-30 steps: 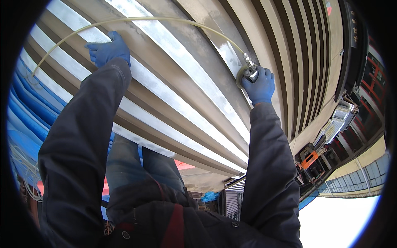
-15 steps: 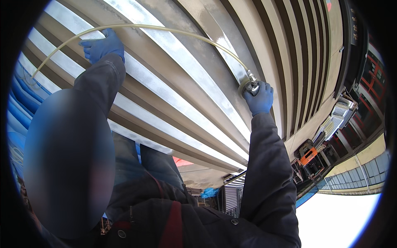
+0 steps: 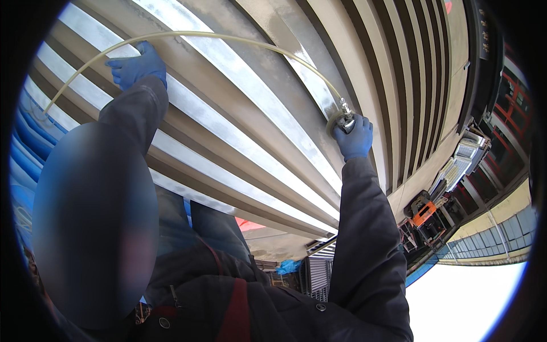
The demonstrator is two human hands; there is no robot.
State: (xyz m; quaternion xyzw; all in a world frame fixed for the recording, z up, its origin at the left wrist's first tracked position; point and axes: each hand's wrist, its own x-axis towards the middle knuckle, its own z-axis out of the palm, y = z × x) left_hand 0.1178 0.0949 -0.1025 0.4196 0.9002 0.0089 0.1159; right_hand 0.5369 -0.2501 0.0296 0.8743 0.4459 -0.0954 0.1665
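Observation:
My right hand, in a blue glove, is closed around a small air-powered disc sander. The tool's round pad is against or close to the ribbed metal panel; the exact contact is hidden. A pale yellow air hose runs from the metal fitting on the sander in a long arc to the far left. Beneath that hose, my left hand, also gloved in blue, rests on a bright bare-metal strip of the panel. Its thumb and fingers are apart, with nothing held between them.
Blue hoses or sheeting lie at the left edge. Beyond my right arm stand an orange machine and stacked pale material. A blue plastic scrap lies lower down. A blurred oval covers the lower left.
Both hands appear slightly farther left, along with the whole view. My left hand sits a little farther below the hose. The right hand keeps its hold on the sander.

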